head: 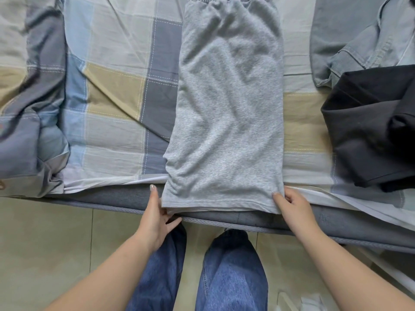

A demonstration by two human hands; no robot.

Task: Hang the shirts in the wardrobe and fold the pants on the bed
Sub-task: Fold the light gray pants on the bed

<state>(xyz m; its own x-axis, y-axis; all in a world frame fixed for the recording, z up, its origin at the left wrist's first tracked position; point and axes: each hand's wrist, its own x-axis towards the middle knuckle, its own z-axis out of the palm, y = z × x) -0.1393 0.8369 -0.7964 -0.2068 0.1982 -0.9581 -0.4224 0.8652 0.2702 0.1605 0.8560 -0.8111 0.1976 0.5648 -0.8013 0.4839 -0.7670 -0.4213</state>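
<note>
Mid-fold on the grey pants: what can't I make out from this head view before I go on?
- Grey pants: waistband cut by the top edge.
- Left hand: fingertips tucked under the hem corner, grip unclear.
- Black garment: bunched, cut by the right edge; type unclear.
- Denim garment: partly under the black one, cut off top and right.

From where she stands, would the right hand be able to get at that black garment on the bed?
Probably yes. The right hand is at the grey pants' near corner, and the black garment lies uncovered just to its right, with only bare checked bedsheet between them.
</note>
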